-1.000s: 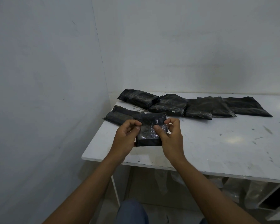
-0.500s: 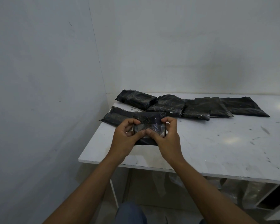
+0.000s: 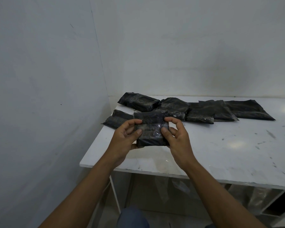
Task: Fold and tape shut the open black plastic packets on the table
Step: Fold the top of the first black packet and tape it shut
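I hold a folded black plastic packet (image 3: 150, 129) just above the white table (image 3: 220, 153), near its front left corner. A shiny strip of clear tape (image 3: 152, 130) crosses its middle. My left hand (image 3: 125, 139) grips the packet's left edge, thumb on the front and fingers behind. My right hand (image 3: 176, 137) grips the right edge the same way. Several more black packets lie in a row behind: one at the far left (image 3: 116, 120), a bulky one (image 3: 138, 102), another (image 3: 174, 105), and flatter ones (image 3: 207, 111) out to the right (image 3: 248, 109).
The table stands in a corner, with a grey wall (image 3: 39, 96) close on the left and another behind. Under the table at the right are clear plastic bags (image 3: 257, 198). My knee (image 3: 132, 218) shows at the bottom.
Both hands lifted the packet toward me and slid outward to its side edges. My thumbs, which met at the middle of the tape, are now apart.
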